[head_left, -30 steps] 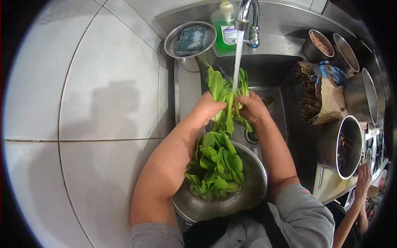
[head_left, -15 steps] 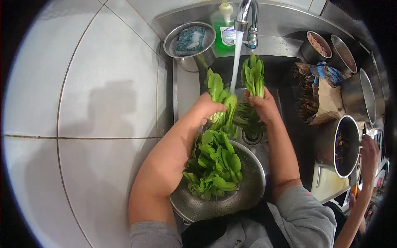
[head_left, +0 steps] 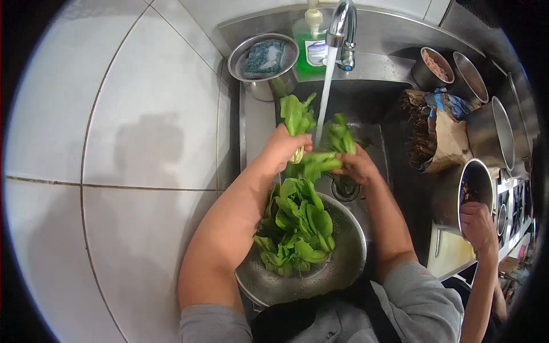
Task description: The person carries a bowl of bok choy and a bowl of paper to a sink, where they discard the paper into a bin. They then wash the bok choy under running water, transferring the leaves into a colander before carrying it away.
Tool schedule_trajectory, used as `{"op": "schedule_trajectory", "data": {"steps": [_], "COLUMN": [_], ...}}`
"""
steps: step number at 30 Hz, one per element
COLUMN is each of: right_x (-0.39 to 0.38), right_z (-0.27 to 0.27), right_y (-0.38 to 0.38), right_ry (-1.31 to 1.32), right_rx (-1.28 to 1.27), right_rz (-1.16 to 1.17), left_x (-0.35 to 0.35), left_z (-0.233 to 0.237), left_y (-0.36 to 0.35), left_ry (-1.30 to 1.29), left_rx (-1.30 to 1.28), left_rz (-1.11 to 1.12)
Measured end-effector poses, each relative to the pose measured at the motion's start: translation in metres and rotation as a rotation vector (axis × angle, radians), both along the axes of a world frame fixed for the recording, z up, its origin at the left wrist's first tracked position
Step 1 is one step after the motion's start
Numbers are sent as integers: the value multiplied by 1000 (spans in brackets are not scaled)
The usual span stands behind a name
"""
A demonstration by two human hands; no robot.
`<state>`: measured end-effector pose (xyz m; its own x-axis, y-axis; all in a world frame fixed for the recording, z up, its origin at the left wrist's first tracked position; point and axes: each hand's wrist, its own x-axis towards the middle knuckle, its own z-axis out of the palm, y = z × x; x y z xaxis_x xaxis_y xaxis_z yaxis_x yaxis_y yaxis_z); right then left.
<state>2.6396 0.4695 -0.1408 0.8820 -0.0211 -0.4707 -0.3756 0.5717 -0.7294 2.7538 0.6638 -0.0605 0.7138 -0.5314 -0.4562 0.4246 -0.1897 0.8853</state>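
Note:
My left hand (head_left: 287, 143) is closed round a bunch of leafy greens (head_left: 296, 117), held upright left of the running water (head_left: 327, 86). To the right of the stream, my right hand (head_left: 355, 164) grips more greens (head_left: 338, 137), with blurred stalks and leaves spreading leftward from its fingers. Both hands are over the sink (head_left: 374, 137). Below them a perforated metal colander (head_left: 349, 228) holds a heap of green leaves (head_left: 297, 223). The tap (head_left: 338, 28) is running.
At the back left stand a metal bowl (head_left: 235, 60) with a sponge (head_left: 265, 56) and a green soap bottle (head_left: 310, 48). A paper bag (head_left: 452, 140) and metal pots are on the right. Another person's hand (head_left: 479, 223) reaches into a pot (head_left: 449, 200).
My right hand has lowered its greens from upright beside the tap stream towards the sink's middle. The other person's hand has moved left into the pot.

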Motion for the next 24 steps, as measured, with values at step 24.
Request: {"op": "schedule_trajectory", "data": {"steps": [24], "right_x": [16], "right_z": [44], "right_y": [76], "right_ry": [-65], "right_rx": [-30], "right_rz": [90], "left_x": [-6], "left_z": [-4], "left_y": [-6], "left_ry": [161], "left_rx": [278], "left_rz": [-9]}}
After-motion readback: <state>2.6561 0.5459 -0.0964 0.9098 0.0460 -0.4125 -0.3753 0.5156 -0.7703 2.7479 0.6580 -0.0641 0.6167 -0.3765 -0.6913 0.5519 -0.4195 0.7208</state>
